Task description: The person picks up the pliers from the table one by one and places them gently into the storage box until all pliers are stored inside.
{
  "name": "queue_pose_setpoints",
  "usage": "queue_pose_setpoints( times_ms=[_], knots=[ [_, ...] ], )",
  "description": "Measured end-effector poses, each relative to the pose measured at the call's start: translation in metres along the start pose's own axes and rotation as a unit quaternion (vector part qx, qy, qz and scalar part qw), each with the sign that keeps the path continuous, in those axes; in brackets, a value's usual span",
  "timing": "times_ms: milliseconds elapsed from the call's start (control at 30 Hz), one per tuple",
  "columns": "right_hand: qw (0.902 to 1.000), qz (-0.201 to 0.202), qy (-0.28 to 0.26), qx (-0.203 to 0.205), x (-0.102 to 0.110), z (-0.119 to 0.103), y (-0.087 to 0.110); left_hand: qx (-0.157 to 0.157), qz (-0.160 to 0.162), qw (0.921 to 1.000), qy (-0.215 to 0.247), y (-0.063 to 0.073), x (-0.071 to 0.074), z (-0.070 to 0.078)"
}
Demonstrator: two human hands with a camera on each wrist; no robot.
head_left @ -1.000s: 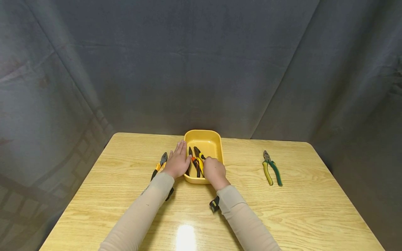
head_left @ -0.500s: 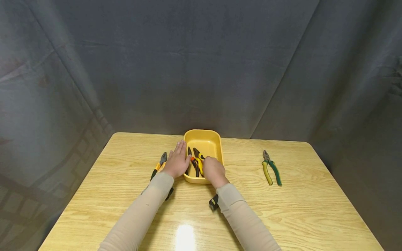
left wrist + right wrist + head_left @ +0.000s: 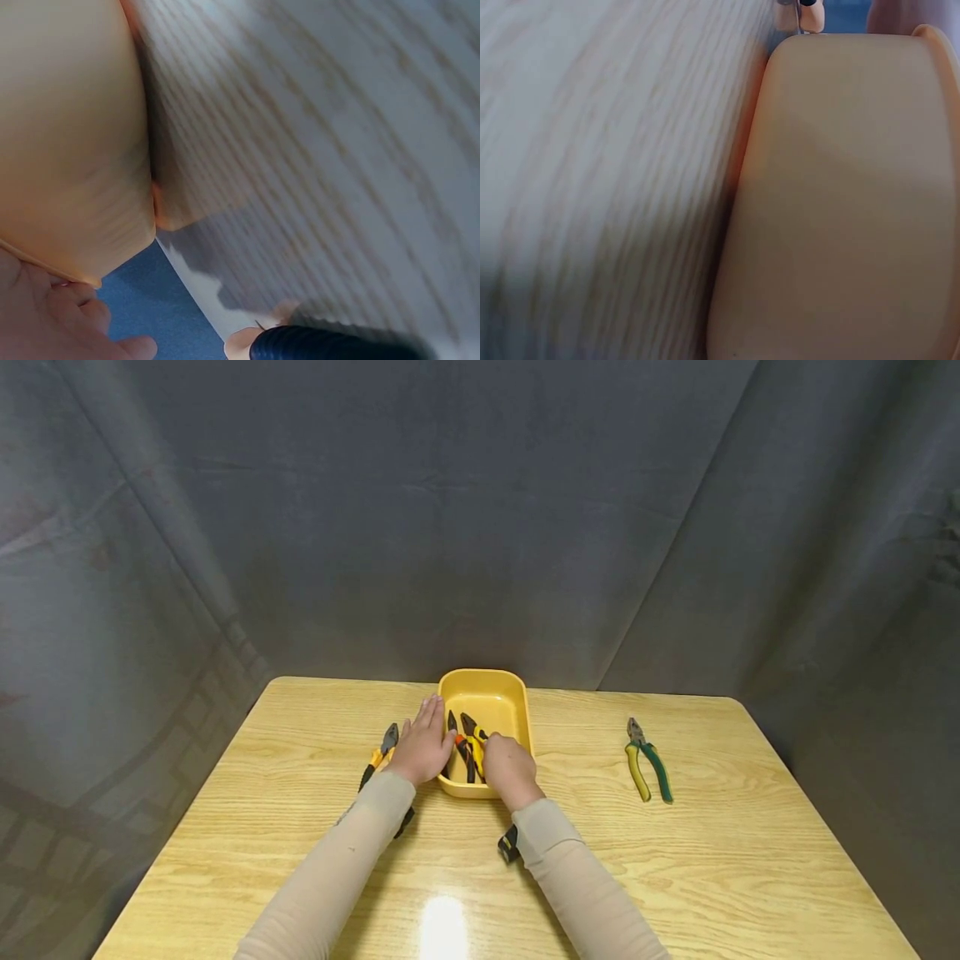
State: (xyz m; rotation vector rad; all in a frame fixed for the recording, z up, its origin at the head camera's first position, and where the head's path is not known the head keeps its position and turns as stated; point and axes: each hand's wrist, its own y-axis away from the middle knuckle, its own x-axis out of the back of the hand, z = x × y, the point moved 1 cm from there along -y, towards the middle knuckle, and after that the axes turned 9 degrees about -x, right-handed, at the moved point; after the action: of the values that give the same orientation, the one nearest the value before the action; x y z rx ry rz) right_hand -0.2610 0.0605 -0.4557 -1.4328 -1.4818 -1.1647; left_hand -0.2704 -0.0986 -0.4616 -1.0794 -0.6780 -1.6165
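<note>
Nothing has visibly moved: yellow-black pliers [image 3: 477, 750] slant far-left from the nearer right grip [image 3: 510, 768] (hold indiscernible); left grip [image 3: 422, 749] extended.

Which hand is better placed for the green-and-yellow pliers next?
Probably the right hand, at the right of the yellow tray and nearer the green-and-yellow pliers, though its fingers are hidden. The left hand is opposite.
</note>
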Motion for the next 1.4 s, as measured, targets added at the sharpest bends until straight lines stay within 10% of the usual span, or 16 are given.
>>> queue_pose_setpoints(
  times_ms=[1400],
  knots=[
    [0.9991,0.039,-0.001,0.017,0.0001,-0.0016,0.0052,0.019,-0.032,0.9973,-0.063,-0.0044,-0.0007,0.0016]
  ],
)
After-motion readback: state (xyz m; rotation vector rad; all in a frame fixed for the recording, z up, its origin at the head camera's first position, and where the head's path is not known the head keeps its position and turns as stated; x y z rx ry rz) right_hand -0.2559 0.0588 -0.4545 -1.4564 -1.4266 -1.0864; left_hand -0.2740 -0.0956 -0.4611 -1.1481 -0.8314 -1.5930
